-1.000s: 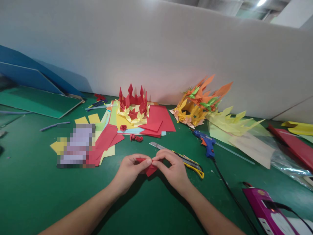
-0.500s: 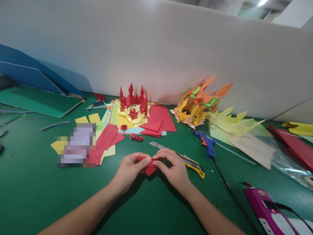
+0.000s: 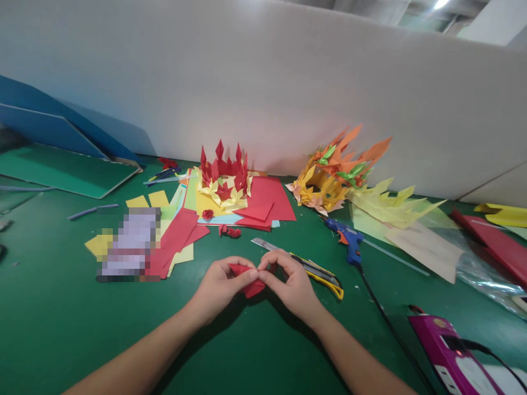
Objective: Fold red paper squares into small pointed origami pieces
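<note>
Between my fingertips is a small folded piece of red paper, held just above the green table. My left hand pinches it from the left, thumb on top. From the right, my right hand grips its upper edge between thumb and forefinger, and the two thumbs meet there. Fingers cover part of the paper, so its full shape is hidden. A yellow and black box cutter lies beside my right hand, blade out toward the upper left. Small red paper roses rest beyond my hands.
A red and cream paper crown stands on stacked coloured sheets. Right of it are an orange paper crown, a blue glue gun with its cord, and a magenta power strip. Red paper strips lie left, by a pixelated object.
My right fingertips have shifted slightly up and left along the red paper, so the thumbs now meet. The paper's angle has changed a little; other things stay in place.
</note>
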The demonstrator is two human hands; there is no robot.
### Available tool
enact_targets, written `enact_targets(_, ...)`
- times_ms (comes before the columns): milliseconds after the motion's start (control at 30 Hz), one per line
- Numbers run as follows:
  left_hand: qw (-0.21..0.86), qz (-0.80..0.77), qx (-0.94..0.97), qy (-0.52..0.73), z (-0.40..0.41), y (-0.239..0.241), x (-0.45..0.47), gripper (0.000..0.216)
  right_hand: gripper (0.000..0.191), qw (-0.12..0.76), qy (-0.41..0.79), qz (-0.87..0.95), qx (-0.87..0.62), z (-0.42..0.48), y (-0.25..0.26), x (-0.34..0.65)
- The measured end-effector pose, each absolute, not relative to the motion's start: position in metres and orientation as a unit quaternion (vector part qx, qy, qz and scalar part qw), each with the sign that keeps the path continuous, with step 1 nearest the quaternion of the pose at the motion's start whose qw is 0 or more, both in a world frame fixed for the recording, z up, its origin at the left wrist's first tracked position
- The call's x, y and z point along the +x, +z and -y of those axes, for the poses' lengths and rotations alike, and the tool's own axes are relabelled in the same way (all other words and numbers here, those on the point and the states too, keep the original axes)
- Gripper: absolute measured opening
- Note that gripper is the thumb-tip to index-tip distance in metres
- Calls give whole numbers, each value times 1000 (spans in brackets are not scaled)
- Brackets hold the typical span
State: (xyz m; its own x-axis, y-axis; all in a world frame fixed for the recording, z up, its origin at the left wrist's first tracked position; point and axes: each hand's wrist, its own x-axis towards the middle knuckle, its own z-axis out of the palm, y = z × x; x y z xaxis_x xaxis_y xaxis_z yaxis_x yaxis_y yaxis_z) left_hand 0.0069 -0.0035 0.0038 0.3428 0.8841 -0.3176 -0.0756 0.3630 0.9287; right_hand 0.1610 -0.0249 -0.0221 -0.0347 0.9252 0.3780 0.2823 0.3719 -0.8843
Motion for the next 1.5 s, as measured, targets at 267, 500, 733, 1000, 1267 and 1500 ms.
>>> enact_targets(267, 676, -463, 402, 408, 3, 7, 8, 32, 35, 505, 458, 554, -477, 22, -28, 158)
enact_targets(500, 673, -461, 414, 404, 7, 5, 10, 31, 30, 464, 498, 556, -477, 26, -21, 154)
enact_targets(733, 619, -484, 443, 431, 5, 3, 11, 27, 31, 490, 485, 545, -477, 28, -20, 151)
enact_targets(1000, 628, -476, 427, 444, 3, 4, 9, 32, 22, 515, 519, 465, -498, 26, -19, 151)
enact_targets(1267, 625, -477, 450, 424, 0, 2, 5, 39, 17, 547, 511, 453, -484, 24, -19, 152)
enact_targets(1500, 599, -477, 490, 417, 0, 4, 6, 18, 19, 542, 501, 446, -506, 24, -18, 156)
